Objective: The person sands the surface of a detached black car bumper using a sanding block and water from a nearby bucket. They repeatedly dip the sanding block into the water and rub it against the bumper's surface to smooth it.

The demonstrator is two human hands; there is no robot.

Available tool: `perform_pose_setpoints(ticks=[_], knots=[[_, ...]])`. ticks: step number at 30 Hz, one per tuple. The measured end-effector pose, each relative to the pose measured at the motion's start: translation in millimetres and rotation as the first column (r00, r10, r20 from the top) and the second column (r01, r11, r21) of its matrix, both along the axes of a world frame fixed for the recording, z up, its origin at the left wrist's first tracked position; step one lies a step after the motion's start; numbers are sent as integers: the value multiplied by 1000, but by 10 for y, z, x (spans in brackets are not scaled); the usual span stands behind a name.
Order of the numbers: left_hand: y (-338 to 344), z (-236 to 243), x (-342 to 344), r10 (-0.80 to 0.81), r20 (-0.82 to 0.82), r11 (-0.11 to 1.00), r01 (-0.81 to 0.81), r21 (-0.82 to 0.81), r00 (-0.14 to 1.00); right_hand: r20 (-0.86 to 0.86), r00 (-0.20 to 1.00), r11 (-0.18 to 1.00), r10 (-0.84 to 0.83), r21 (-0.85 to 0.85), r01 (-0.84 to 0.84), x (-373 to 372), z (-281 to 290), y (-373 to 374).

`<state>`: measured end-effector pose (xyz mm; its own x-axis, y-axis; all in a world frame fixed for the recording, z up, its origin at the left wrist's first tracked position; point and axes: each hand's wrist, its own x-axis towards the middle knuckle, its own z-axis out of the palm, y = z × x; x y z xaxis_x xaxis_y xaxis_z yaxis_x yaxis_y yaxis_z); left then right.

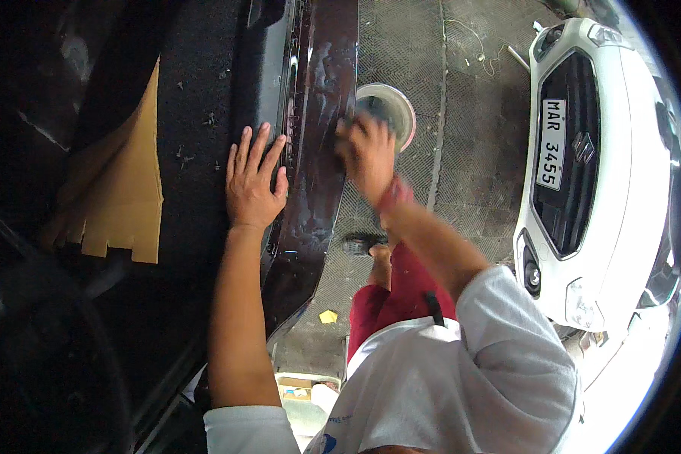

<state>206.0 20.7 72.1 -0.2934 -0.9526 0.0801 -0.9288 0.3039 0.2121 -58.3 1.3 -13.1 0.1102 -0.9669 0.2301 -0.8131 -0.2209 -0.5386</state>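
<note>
Down the upper centre of the frame, a brown panel point(321, 113) is running from the top edge and then bending toward the lower left; I am reading streaks and pale marks along its surface. Its right edge is bordering the patterned floor point(477, 129); its left side is meeting a black trim strip point(268, 83). Left of centre, I am observing the left hand point(256, 181) lying palm down on the trim strip, fingers spread, thumb nearest the panel. At centre, the right hand point(369, 155) is reaching to the panel's right edge with fingers curled. Motion blur is covering its fingertips, where a dark patch is showing; I cannot tell whether they are pinching an object.

For movement, I am noting the strip of floor between the panel and a white car point(628, 174), whose front is filling the right side of the frame. Just beside the panel, a round container point(406, 113) is occupying part of that strip, partly hidden by the right hand. Below centre, a foot in dark footwear point(358, 244) and red shorts point(401, 287) are narrowing the passage. A white cord point(480, 57) is lying at the upper right of centre, a yellow scrap point(328, 317) at the lower centre. At the left, a cardboard sheet point(140, 166) is bordering a dark textured surface point(197, 83).
</note>
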Motion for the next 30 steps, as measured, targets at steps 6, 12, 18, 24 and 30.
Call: perform_pose_setpoints(ticks=[6,12,18,24,30], knots=[[-35,-31,3,2,-16,1000,-2,-17,1000,-39,989,988,142,-60,-144,-84,35,61],[2,-43,8,-4,-5,1000,4,-29,1000,-25,997,997,-78,-29,77,198,89,-350],[-32,-46,-27,-13,-14,1000,12,-16,1000,-54,881,881,471,-17,-472,234,-5,1185],[3,-85,19,-22,-27,998,20,-64,999,13,999,999,40,-21,-40,439,207,225],[-58,-86,-3,-17,-16,997,16,-74,1000,102,941,940,323,85,-332,525,237,1417]])
